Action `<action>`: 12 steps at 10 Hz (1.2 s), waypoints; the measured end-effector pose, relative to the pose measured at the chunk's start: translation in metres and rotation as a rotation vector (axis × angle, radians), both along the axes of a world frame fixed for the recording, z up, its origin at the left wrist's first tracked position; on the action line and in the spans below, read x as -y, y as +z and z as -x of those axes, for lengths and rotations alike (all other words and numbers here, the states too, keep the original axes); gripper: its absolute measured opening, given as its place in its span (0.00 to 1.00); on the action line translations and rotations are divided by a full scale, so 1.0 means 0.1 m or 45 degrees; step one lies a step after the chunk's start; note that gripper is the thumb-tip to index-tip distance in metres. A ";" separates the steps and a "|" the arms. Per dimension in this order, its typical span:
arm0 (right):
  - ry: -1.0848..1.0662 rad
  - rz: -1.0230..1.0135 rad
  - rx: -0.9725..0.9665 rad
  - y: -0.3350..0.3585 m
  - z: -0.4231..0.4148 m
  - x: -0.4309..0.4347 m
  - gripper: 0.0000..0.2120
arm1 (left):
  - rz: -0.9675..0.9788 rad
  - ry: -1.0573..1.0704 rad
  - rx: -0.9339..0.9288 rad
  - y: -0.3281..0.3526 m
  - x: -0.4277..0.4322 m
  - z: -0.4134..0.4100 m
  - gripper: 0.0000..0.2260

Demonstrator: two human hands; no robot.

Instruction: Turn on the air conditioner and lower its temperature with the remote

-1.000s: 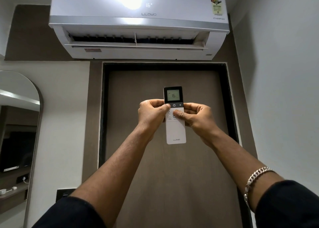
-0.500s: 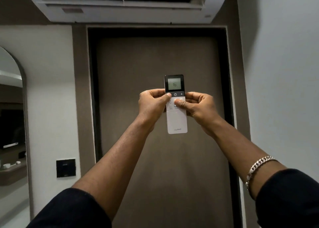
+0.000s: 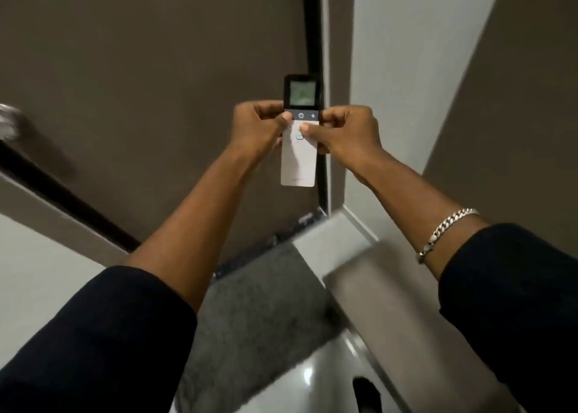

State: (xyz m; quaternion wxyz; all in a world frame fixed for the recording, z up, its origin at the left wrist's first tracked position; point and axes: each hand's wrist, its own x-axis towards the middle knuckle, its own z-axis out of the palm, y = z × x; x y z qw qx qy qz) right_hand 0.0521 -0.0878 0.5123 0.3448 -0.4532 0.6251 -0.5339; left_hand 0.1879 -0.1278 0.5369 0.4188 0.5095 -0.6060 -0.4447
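Remote [image 3: 298, 159] stands upright, screen end up, pinched between left hand [image 3: 259, 128] and right hand [image 3: 347, 131]. Both thumbs rest on its button face, the right thumb nearer the middle keys.

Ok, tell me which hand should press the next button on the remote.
Right, probably. The right hand has its thumb lying on the remote face beside the blue button, while the left hand mainly grips the left edge, steadying it.

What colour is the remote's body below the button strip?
White, under a black top section with the screen; the remote shows clearly in the head view.
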 end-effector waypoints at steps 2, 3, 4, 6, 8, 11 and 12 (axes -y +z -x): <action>-0.235 -0.419 0.167 -1.81 0.78 -0.37 0.14 | -0.322 -0.112 0.111 -1.87 -0.14 0.87 0.10; -0.347 -0.533 0.276 -2.52 1.04 -0.66 0.14 | -0.439 -0.202 0.193 -2.59 -0.32 1.19 0.09; -0.486 -0.723 0.255 -3.40 1.35 -1.11 0.13 | -0.595 -0.304 0.289 -3.53 -0.61 1.59 0.09; -0.699 -1.066 0.335 -4.70 1.67 -1.71 0.13 | -0.718 -0.408 0.503 -4.93 -1.22 2.12 0.07; -0.770 -1.222 0.157 -5.26 1.75 -1.78 0.14 | -0.533 -0.533 0.623 -5.51 -1.41 2.36 0.07; -0.873 -1.292 0.140 -5.48 1.73 -1.71 0.15 | -0.184 -0.796 0.807 -5.59 -1.38 2.23 0.13; -0.891 -1.404 0.110 -5.31 1.66 -1.64 0.14 | -0.104 -0.806 0.722 -5.41 -1.37 2.10 0.11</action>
